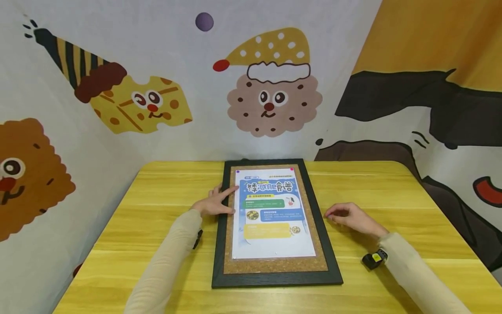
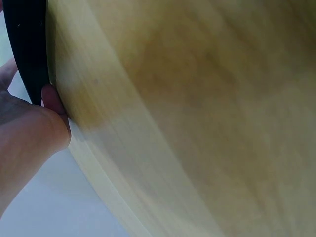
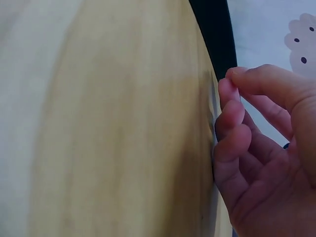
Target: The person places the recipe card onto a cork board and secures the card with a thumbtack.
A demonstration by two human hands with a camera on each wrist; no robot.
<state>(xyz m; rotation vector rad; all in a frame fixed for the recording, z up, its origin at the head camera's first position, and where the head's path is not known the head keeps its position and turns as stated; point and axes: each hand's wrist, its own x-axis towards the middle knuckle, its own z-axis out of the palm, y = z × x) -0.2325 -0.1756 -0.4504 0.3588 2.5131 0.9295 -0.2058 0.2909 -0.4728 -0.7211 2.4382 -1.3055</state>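
Note:
A cork board (image 1: 274, 265) in a black frame (image 1: 276, 279) lies on the table, with a blue-and-white printed sheet (image 1: 270, 248) on it. A purple pin (image 1: 237, 172) and a pink pin (image 1: 292, 169) sit at the sheet's upper corners. My left hand (image 1: 213, 204) spreads over the frame's left side, thumb and index finger touching the sheet's edge; its other fingers rest beside the frame. Right of the frame, my right hand (image 1: 354, 218) pinches a tiny pink push pin (image 1: 328, 215) between thumb and index finger; the fingertips mostly hide it.
The yellow wood-grain table (image 1: 168, 183) runs out on both sides of the board. Behind it hangs a white cloth (image 1: 164, 26) printed with cartoon food. A black strap device (image 1: 374, 259) is on the right wrist.

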